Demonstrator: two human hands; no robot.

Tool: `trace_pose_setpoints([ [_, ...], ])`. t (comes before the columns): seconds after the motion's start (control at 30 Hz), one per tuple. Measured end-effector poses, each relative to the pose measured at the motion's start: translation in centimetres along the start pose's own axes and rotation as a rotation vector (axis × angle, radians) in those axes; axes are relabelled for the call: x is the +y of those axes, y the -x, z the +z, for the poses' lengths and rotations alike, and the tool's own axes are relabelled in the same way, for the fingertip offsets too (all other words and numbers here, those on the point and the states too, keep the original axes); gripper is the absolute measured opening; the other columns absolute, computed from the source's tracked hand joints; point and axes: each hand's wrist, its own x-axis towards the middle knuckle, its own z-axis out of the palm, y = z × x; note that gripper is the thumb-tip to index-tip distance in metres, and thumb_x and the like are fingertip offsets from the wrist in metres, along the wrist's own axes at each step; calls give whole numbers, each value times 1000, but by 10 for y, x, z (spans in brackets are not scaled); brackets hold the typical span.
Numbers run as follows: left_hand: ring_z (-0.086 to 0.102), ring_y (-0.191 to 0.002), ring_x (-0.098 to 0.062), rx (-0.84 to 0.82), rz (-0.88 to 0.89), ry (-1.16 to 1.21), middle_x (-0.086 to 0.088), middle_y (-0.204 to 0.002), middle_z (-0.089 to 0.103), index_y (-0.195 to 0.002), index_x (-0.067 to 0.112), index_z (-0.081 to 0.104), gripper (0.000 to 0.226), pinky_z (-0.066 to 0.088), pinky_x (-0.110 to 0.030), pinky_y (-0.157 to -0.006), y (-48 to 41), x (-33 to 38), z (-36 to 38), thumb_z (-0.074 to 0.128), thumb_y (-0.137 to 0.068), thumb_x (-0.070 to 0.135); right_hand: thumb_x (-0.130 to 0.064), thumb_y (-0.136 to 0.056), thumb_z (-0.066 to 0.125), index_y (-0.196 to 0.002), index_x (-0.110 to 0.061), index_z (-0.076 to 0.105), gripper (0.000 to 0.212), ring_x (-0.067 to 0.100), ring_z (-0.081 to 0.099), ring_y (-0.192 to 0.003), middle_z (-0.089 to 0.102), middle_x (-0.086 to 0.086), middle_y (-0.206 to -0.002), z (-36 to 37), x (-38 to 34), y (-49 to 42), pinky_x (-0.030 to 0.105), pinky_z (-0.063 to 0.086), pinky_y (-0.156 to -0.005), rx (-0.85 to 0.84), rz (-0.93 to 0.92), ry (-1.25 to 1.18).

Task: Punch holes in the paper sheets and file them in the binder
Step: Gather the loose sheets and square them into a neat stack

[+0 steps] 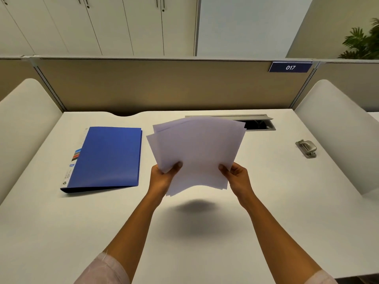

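Several white paper sheets (pixel 198 149) hang fanned out above the middle of the desk, casting a shadow below. My left hand (pixel 163 177) pinches their lower left edge, thumb on top. My right hand (pixel 235 176) pinches the lower right edge the same way. A closed blue binder (pixel 107 157) lies flat on the desk to the left of the sheets, its labelled spine facing left. A grey metal hole punch (pixel 307 148) sits on the desk at the far right, well apart from both hands.
The white desk (pixel 205 232) is bounded by a beige partition (pixel 164 85) at the back and white side panels. A grey cable slot (pixel 260 124) with an open lid lies behind the sheets. A plant (pixel 364 41) stands beyond the partition at right.
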Motion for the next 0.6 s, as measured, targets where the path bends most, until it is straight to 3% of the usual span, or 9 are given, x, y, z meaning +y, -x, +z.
trace_pose_setpoints([
  [0.1, 60, -79, -13, 17, 32, 17, 2, -91, 64, -105, 16, 58, 32, 48, -21, -61, -1, 3, 5, 75, -79, 26, -20, -88, 65, -92, -25, 71, 9, 9, 68, -83, 74, -9, -90, -2, 0, 1, 18, 55, -73, -2, -4, 8],
  [0.33, 64, -78, -19, -9, 27, 84, 4, -87, 67, -92, 25, 61, 14, 51, -25, -61, 2, -3, 16, 71, -82, 25, -24, -91, 59, -95, -18, 66, 9, 16, 66, -78, 70, 0, -90, 3, 5, 3, 16, 54, -59, 13, 9, 20],
  [0.47, 63, -78, -17, 17, 68, 117, 4, -88, 66, -101, 18, 61, 22, 52, -24, -63, 1, 3, 18, 71, -82, 21, -26, -90, 60, -92, -23, 66, 6, 13, 67, -79, 71, -2, -90, 3, -2, 2, 17, 55, -63, 31, -12, -1],
  [0.6, 62, -78, -15, 12, 74, 97, 7, -86, 66, -89, 26, 61, 17, 51, -24, -63, -1, 3, 18, 74, -80, 20, -27, -87, 65, -97, -24, 66, 10, 15, 67, -86, 71, -4, -94, 1, -1, 0, 17, 54, -65, 26, -10, 31],
])
